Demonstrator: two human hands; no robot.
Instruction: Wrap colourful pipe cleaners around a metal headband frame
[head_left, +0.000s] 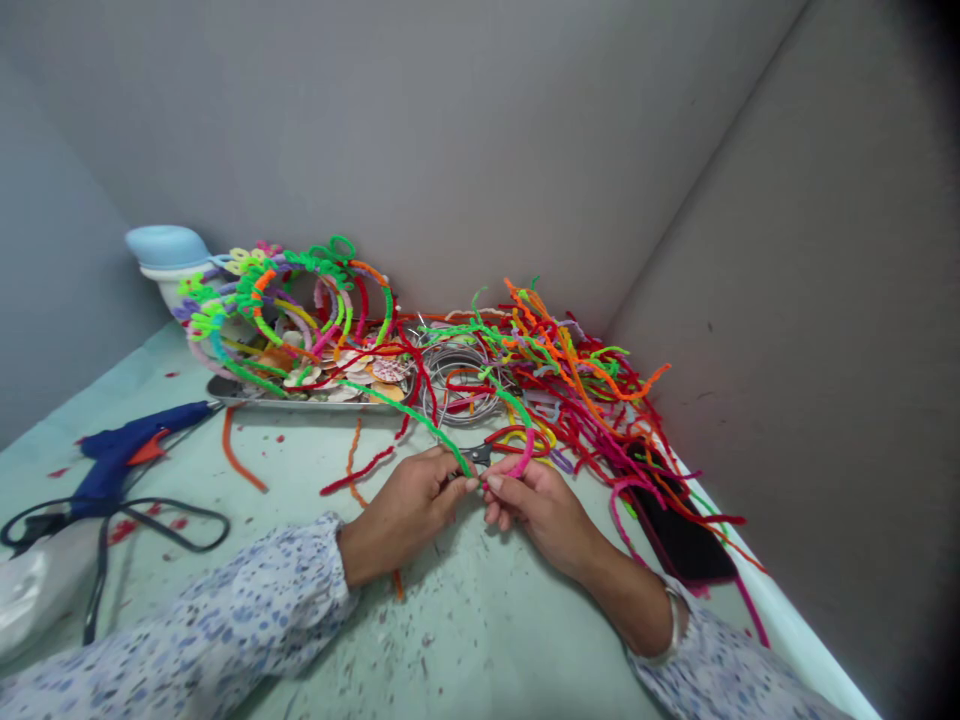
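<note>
My left hand [409,505] is closed in a pinch on a long green pipe cleaner [397,402] that runs up and left toward the tray. My right hand [536,505] is closed on a pink pipe cleaner [525,455], right beside the left fingertips. The two hands nearly touch above the pale green tabletop [450,630]. Small scissors with red handles [504,445] lie just behind my fingers.
A tangled heap of red, orange and green pipe cleaners [577,370] fills the back right corner. A metal tray [247,392] holds finished coloured loops and paper discs. A blue glue gun [124,452] with black cord lies left. A dark phone [679,535] lies right. Coiled wire [454,375] sits in the middle.
</note>
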